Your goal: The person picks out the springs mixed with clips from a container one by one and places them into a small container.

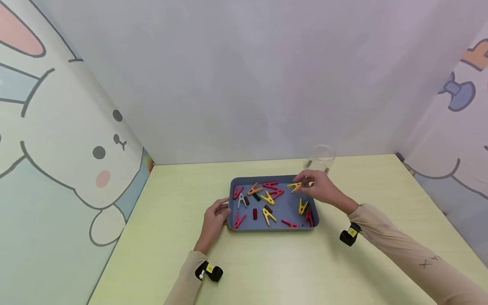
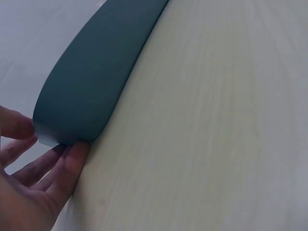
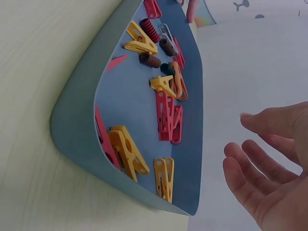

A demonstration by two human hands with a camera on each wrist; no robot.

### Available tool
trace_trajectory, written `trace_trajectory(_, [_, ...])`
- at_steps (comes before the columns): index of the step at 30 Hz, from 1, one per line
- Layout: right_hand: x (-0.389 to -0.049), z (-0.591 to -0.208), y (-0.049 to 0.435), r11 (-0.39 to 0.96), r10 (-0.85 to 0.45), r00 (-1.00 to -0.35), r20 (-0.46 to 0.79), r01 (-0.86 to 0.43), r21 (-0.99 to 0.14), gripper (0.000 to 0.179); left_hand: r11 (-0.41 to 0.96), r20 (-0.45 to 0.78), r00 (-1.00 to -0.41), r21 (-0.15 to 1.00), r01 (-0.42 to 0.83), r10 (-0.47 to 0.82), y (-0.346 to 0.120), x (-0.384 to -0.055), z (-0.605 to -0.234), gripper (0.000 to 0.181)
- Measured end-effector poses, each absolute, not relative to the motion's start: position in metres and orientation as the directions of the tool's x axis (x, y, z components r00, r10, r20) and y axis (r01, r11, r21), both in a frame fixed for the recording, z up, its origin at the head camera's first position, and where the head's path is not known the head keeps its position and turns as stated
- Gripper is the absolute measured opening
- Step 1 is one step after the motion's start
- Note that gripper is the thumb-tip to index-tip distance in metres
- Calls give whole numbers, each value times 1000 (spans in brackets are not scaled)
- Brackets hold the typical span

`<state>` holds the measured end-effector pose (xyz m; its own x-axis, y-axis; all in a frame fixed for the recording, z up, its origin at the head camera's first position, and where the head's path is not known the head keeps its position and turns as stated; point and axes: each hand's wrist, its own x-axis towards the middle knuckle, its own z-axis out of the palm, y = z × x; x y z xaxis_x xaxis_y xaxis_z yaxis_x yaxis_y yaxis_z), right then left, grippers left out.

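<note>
A blue-grey tray (image 1: 280, 228) holds several plastic clothespins, in red, yellow, orange and grey. My left hand (image 1: 213, 221) holds the tray's left end, thumb at the rim and fingertips low against the outer wall in the left wrist view. Over the far right corner, my right hand (image 1: 319, 186) hovers with thumb and fingers apart and nothing between them. Nearest to it lies a yellow clothespin (image 3: 164, 178), overlapped by the fingertips in the head view. Another yellow clothespin (image 3: 127, 151) rests beside a red clothespin (image 3: 105, 139) at the right end.
Behind the right hand stands a clear plastic container (image 1: 322, 156), with small dark items showing low in it. Among the clothespins lie dark ribbed pieces (image 3: 150, 60) and a red ribbed piece (image 3: 149, 30). A pale wood-grain table (image 1: 274, 267) meets a plain wall (image 1: 244, 84) at the back.
</note>
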<state>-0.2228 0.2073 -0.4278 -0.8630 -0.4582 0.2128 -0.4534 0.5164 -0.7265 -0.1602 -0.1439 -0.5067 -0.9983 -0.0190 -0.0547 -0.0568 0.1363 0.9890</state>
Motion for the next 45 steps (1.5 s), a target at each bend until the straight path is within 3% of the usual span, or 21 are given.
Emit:
trace_trajectory(26, [-216,-441,193,475,-532,-829,174,-462,-749,22,195,-17,-997,980,-30,-70,-140,-160,-508,36])
trace_trajectory(45, [-218,-451,172,458,-616,-780,109,-467,-757,25,195,-35,-999,980,-42,-40,-141,-159,-501,37])
